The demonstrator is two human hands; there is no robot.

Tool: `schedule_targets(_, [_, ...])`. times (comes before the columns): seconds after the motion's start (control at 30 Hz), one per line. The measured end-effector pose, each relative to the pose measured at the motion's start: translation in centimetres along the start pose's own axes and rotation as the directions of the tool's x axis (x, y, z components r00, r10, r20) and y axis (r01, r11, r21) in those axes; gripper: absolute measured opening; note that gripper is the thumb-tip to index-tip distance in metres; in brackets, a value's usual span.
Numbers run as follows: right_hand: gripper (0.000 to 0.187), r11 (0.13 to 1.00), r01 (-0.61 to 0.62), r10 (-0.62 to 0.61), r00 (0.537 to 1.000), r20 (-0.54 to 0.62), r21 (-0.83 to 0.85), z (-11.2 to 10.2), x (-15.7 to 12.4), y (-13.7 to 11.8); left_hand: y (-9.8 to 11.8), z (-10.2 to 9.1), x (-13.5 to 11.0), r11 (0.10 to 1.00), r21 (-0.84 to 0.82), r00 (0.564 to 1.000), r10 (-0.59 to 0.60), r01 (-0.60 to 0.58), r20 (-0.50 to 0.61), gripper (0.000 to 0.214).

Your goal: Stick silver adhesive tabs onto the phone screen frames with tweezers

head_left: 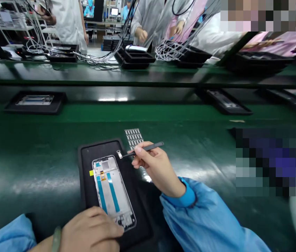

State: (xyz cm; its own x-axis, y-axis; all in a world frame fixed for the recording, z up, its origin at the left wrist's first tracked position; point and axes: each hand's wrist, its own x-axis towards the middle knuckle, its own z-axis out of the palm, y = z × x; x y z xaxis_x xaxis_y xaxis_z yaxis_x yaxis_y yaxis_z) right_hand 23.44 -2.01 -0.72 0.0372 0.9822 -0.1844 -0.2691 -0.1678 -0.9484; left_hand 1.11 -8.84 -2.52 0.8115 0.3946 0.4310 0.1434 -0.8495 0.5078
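Tweezers — pencil grip, right hand

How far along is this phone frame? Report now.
Done: blue tape strips sit on the phone frame, steadied by the left hand. In hand: the right hand holds tweezers with a small metal piece at the tip. Remaining: the sheet of small pieces holds rows.

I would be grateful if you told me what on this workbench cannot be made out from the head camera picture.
- Head view: the lower end of the phone frame is partly covered by the left hand.
- Head view: the middle of the sheet of small pieces is hidden by the right hand, and its pieces are too small to identify.
- Head view: the tip of the tweezers is too small to show whether it grips the small metal piece.
- Head view, right side: a pixelated patch hides whatever lies there.
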Motion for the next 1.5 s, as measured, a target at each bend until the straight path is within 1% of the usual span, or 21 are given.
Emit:
schedule_targets(0.03, [0.022, 1.000, 0.000, 0.000, 1.000, 0.022, 0.006, 0.8, -0.3, 0.0, 0.1, -0.4, 0.1, 0.996, -0.047, 0.995, -0.078, 0.076, -0.054, 0.020])
schedule_targets(0.07, [0.021, 1.000, 0.003, -0.003, 0.999, 0.046, 0.016, 1.5, -0.6, 0.1, 0.0, -0.9, 0.2, 0.974, -0.109, 0.971, -0.213, 0.201, -0.113, 0.019])
schedule_targets(0.1, [0.020, 1.000, 0.005, -0.007, 0.997, 0.073, 0.028, 2.3, -0.9, 0.2, -0.1, -1.3, 0.3, 0.917, -0.196, 0.909, -0.381, 0.348, -0.167, 0.019])
schedule_targets(0.13, [0.019, 0.999, 0.005, -0.009, 0.995, 0.102, 0.039, 3.0, -1.2, 0.3, -0.3, -1.6, 0.3, 0.825, -0.307, 0.814, -0.544, 0.475, -0.202, 0.019])
schedule_targets(0.17, [0.019, 0.999, 0.000, -0.006, 0.992, 0.129, 0.048, 3.7, -1.5, 0.5, -0.5, -1.8, 0.4, 0.717, -0.423, 0.714, -0.671, 0.555, -0.199, 0.018])
schedule_targets(0.2, [0.019, 0.999, -0.008, 0.000, 0.988, 0.152, 0.049, 4.2, -1.7, 0.7, -0.8, -2.0, 0.4, 0.614, -0.525, 0.634, -0.755, 0.590, -0.171, 0.017])
schedule_targets(0.23, [0.019, 0.999, -0.020, 0.013, 0.985, 0.174, 0.040, 4.7, -1.9, 1.0, -1.0, -2.0, 0.3, 0.532, -0.604, 0.577, -0.804, 0.593, -0.141, 0.017])
schedule_targets(0.27, [0.019, 0.999, -0.032, 0.026, 0.982, 0.189, 0.028, 5.1, -2.0, 1.2, -1.2, -2.0, 0.3, 0.471, -0.660, 0.541, -0.833, 0.585, -0.114, 0.019])
schedule_targets(0.33, [0.020, 0.999, -0.050, 0.049, 0.977, 0.209, -0.002, 5.6, -2.2, 1.7, -1.5, -1.8, 0.1, 0.386, -0.721, 0.497, -0.865, 0.575, -0.067, 0.021])
schedule_targets(0.43, [0.020, 0.998, -0.054, 0.059, 0.973, 0.225, -0.030, 5.8, -2.3, 2.2, -1.6, -1.6, -0.1, 0.317, -0.756, 0.445, -0.895, 0.573, -0.037, 0.023])
schedule_targets(0.53, [0.018, 0.999, -0.024, 0.033, 0.973, 0.227, -0.043, 5.7, -2.3, 2.4, -1.7, -1.4, -0.2, 0.293, -0.759, 0.429, -0.903, 0.581, -0.021, 0.025])
schedule_targets(0.67, [0.015, 1.000, -0.017, 0.023, 0.962, 0.271, -0.023, 5.4, -2.1, 2.7, -2.1, -1.2, -0.3, 0.295, -0.759, 0.431, -0.902, 0.580, -0.021, 0.027])
schedule_targets(0.8, [0.015, 0.999, -0.021, 0.027, 0.962, 0.273, -0.026, 5.2, -1.9, 3.1, -2.4, -1.0, -0.2, 0.320, -0.734, 0.438, -0.898, 0.599, -0.035, 0.031])
schedule_targets(0.97, [0.016, 0.979, 0.126, -0.083, 0.963, 0.257, -0.157, 5.1, -2.2, 3.4, -2.3, -0.8, -0.6, 0.372, -0.660, 0.434, -0.898, 0.653, -0.077, 0.029])
schedule_targets(1.03, [0.016, 0.967, 0.168, -0.118, 0.961, 0.250, -0.189, 5.1, -2.4, 3.5, -2.2, -0.9, -0.7, 0.467, -0.581, 0.476, -0.867, 0.667, -0.149, 0.025])
schedule_targets(1.13, [0.016, 0.966, 0.163, -0.112, 0.964, 0.240, -0.202, 5.2, -2.7, 3.5, -2.0, -0.9, -0.8, 0.635, -0.421, 0.576, -0.770, 0.648, -0.274, 0.019])
schedule_targets(1.2, [0.016, 0.970, 0.150, -0.104, 0.967, 0.234, -0.189, 5.3, -2.9, 3.4, -1.8, -0.7, -0.8, 0.687, -0.373, 0.602, -0.727, 0.624, -0.332, 0.017])
schedule_targets(1.27, [0.016, 0.975, 0.138, -0.097, 0.969, 0.226, -0.172, 5.4, -3.0, 3.3, -1.7, -0.5, -0.7, 0.698, -0.400, 0.594, -0.715, 0.593, -0.368, 0.016])
schedule_targets(1.33, [0.017, 0.978, 0.132, -0.095, 0.971, 0.217, -0.164, 5.4, -3.0, 3.2, -1.8, -0.4, -0.6, 0.696, -0.460, 0.569, -0.717, 0.552, -0.402, 0.017])
schedule_targets(1.43, [0.016, 0.985, 0.115, -0.086, 0.974, 0.211, -0.129, 5.3, -3.0, 3.0, -2.0, -0.7, -0.4, 0.652, -0.548, 0.496, -0.756, 0.524, -0.427, 0.018])
schedule_targets(1.5, [0.015, 0.992, 0.097, -0.078, 0.976, 0.203, -0.085, 5.3, -2.9, 3.1, -2.3, -1.1, -0.3, 0.571, -0.605, 0.448, -0.818, 0.554, -0.361, 0.020])
